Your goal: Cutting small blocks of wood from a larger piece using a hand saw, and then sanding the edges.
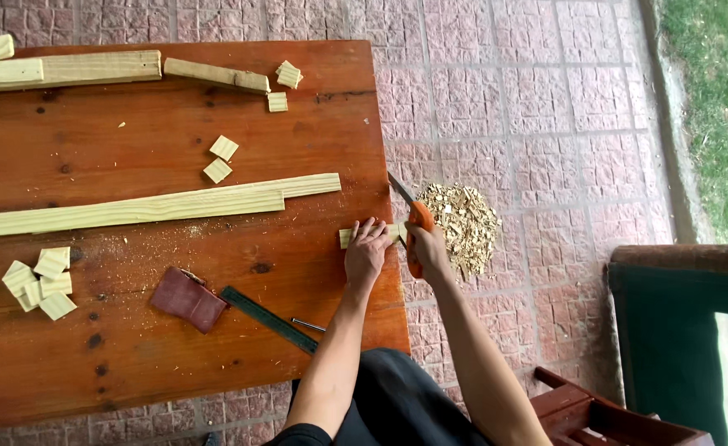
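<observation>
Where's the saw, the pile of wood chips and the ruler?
Saw [418,220], head view, on its orange handle.
Wood chips [461,221], head view, on the middle of the pile on the paving.
Ruler [269,320], head view, on the middle of its dark blade.

No packages, labels, signs or screens show anywhere in this view.

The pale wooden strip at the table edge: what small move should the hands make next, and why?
Probably one more saw stroke. The left hand presses the pale wooden strip flat on the brown wooden table, its end at the table edge. The right hand holds the orange-handled saw across that end, above the sawdust pile on the paving.
</observation>
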